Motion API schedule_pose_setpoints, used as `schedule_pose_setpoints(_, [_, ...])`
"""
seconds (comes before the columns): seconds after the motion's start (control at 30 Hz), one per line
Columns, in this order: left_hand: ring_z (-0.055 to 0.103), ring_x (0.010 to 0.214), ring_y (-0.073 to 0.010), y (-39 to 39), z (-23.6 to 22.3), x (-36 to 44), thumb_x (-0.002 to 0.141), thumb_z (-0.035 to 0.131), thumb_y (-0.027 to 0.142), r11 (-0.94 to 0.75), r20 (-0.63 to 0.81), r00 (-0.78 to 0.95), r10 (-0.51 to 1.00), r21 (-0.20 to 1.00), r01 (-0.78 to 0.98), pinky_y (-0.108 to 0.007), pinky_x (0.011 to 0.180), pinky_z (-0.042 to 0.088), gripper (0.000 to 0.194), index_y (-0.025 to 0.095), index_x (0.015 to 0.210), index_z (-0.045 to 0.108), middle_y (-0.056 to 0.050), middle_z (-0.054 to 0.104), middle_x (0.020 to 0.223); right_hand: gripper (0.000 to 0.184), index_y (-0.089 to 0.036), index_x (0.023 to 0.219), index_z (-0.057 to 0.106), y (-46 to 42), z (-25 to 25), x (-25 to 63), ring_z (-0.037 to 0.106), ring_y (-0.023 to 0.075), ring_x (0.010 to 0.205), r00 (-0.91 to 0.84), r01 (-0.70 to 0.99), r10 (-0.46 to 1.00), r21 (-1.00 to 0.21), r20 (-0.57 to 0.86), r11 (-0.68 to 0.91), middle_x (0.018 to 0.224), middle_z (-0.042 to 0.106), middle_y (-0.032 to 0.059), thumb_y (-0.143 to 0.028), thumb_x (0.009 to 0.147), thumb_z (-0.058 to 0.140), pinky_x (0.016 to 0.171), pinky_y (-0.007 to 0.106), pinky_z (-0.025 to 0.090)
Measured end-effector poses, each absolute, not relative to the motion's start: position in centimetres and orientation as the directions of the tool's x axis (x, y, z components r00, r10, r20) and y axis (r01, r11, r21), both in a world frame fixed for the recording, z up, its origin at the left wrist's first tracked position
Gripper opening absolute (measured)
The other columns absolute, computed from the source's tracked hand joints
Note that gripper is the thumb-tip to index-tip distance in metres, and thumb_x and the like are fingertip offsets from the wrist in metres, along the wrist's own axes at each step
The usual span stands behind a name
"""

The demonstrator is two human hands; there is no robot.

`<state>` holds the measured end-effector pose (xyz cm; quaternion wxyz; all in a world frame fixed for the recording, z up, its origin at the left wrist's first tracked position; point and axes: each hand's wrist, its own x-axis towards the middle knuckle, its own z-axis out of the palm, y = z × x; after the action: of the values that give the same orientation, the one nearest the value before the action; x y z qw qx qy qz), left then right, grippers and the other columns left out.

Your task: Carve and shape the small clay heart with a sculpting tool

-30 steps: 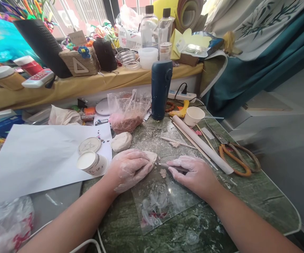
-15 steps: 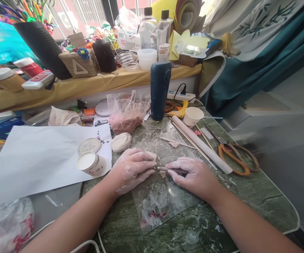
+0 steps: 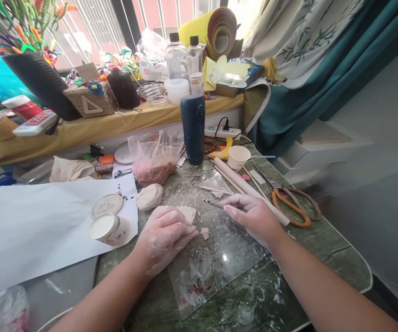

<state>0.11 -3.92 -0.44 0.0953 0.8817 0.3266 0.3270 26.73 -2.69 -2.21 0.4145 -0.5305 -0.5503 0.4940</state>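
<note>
1. Left hand (image 3: 167, 233): floured white, palm down, fingers together, laid over the near part of a flat clay piece (image 3: 187, 214); whether it grips or merely presses, cannot tell.
2. Right hand (image 3: 249, 214): closed, thumb and fingers pinching a thin pointed tool (image 3: 213, 203).
3. Clay piece: juts out beyond the left fingers, left of the tool tip and slightly nearer the person. Left hand touches it; right hand stands apart.
4. Tool: long axis runs leftward and slightly away from the right hand, tip clear of the clay.
5. Clay scraps (image 3: 205, 233): just right of the left fingertips, on clear plastic sheet (image 3: 216, 272).
6. Round clay lump (image 3: 149, 197): beyond the left hand.
7. Scissors (image 3: 301, 223): far right, beyond a pale rod (image 3: 264, 201).
8. Hidden: clay under the left hand, so its full outline and long axis are uncertain; tool's rear end, inside the right hand.
</note>
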Motion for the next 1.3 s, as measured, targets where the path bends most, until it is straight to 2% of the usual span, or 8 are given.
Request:
schedule_pose_setpoints(0.13, [0.067, 0.081, -0.0164, -4.3, -1.1, 1.8, 0.097, 0.07, 0.028, -0.762, 0.476, 0.595, 0.648, 0.409, 0.503, -0.035, 0.079, 0.051, 0.012, 0.026, 0.085, 0.072, 0.002, 0.072, 0.078, 0.027, -0.018, 0.092, 0.08, -2.4, -2.1, 26.4, 0.069, 0.0203, 0.074, -0.098, 0.111, 0.992, -0.992, -0.077, -0.066, 0.085, 0.079, 0.0085, -0.041, 0.08, 0.075, 0.067, 0.032, 0.055])
schedule_pose_setpoints(0.27, [0.069, 0.107, -0.0248, -4.0, -1.6, 2.1, 0.099, 0.068, 0.033, -0.761, 0.445, 0.62, 0.647, 0.326, 0.561, -0.045, 0.091, 0.05, 0.012, 0.033, 0.107, 0.076, 0.001, 0.079, 0.112, 0.025, -0.017, 0.094, 0.08, -2.5, -2.1, 26.6, 0.066, 0.0187, 0.071, -0.121, 0.078, 0.989, -0.994, -0.084, -0.075, 0.084, 0.079, 0.0076, -0.038, 0.081, 0.074, 0.067, 0.032, 0.052])
schedule_pose_setpoints(0.43, [0.057, 0.132, -0.0362, -4.4, -1.7, 2.0, 0.1, 0.063, 0.035, -0.767, 0.275, 0.716, 0.642, 0.203, 0.609, -0.056, 0.099, 0.047, 0.023, 0.033, 0.12, 0.074, -0.004, 0.064, 0.145, 0.025, -0.018, 0.097, 0.079, -2.5, -2.3, 26.8, 0.064, 0.0176, 0.071, -0.115, 0.066, 0.99, -0.995, -0.077, -0.07, 0.086, 0.078, 0.0072, -0.037, 0.084, 0.072, 0.068, 0.032, 0.051])
schedule_pose_setpoints(0.67, [0.049, 0.141, -0.0349, -4.0, -1.5, 0.0, 0.095, 0.068, 0.042, -0.604, 0.285, 0.533, 0.797, 0.393, 0.693, -0.057, 0.116, 0.041, 0.055, 0.022, 0.144, 0.054, -0.014, 0.057, 0.149, 0.026, -0.018, 0.098, 0.079, -2.8, -2.5, 26.8, 0.069, 0.0215, 0.074, -0.08, 0.151, 0.993, -0.986, -0.089, -0.076, 0.085, 0.079, 0.0074, -0.04, 0.085, 0.07, 0.067, 0.034, 0.054])
schedule_pose_setpoints(0.73, [0.049, 0.14, -0.0363, -3.9, -1.7, -0.6, 0.088, 0.075, 0.047, -0.562, 0.221, 0.524, 0.823, 0.455, 0.691, -0.057, 0.115, 0.042, 0.075, 0.019, 0.151, 0.045, -0.017, 0.053, 0.151, 0.025, -0.02, 0.101, 0.079, -3.2, -2.5, 26.6, 0.073, 0.0239, 0.082, -0.083, 0.241, 0.994, -0.97, -0.066, -0.044, 0.092, 0.08, 0.0075, -0.039, 0.087, 0.07, 0.074, 0.036, 0.057])
schedule_pose_setpoints(0.83, [0.052, 0.137, -0.0345, -3.9, -2.1, -0.8, 0.09, 0.072, 0.044, -0.505, 0.158, 0.499, 0.852, 0.497, 0.706, -0.056, 0.113, 0.046, 0.074, 0.018, 0.152, 0.041, -0.018, 0.055, 0.149, 0.022, -0.024, 0.104, 0.08, -3.9, -2.4, 26.0, 0.074, 0.0264, 0.099, -0.136, 0.427, 0.991, -0.901, 0.022, 0.078, 0.105, 0.081, 0.006, -0.034, 0.088, 0.068, 0.091, 0.04, 0.057])
schedule_pose_setpoints(0.97, [0.053, 0.137, -0.0328, -4.2, -2.2, -0.3, 0.095, 0.066, 0.037, -0.564, 0.183, 0.54, 0.822, 0.4, 0.722, -0.054, 0.116, 0.044, 0.06, 0.018, 0.149, 0.048, -0.016, 0.057, 0.148, 0.022, -0.025, 0.103, 0.081, -4.6, -2.1, 25.1, 0.075, 0.0273, 0.102, -0.152, 0.571, 0.986, -0.807, 0.075, 0.15, 0.105, 0.081, 0.0042, -0.03, 0.088, 0.065, 0.094, 0.041, 0.056])
schedule_pose_setpoints(1.3, [0.05, 0.142, -0.032, -5.5, -1.7, 0.5, 0.102, 0.055, 0.032, -0.614, 0.169, 0.599, 0.783, 0.056, 0.787, -0.05, 0.117, 0.045, 0.051, 0.014, 0.149, 0.05, -0.014, 0.053, 0.154, 0.02, -0.025, 0.102, 0.08, -4.1, -2.2, 25.6, 0.076, 0.0242, 0.095, -0.052, 0.477, 0.999, -0.878, 0.012, 0.035, 0.103, 0.081, 0.0034, -0.033, 0.089, 0.067, 0.088, 0.037, 0.058])
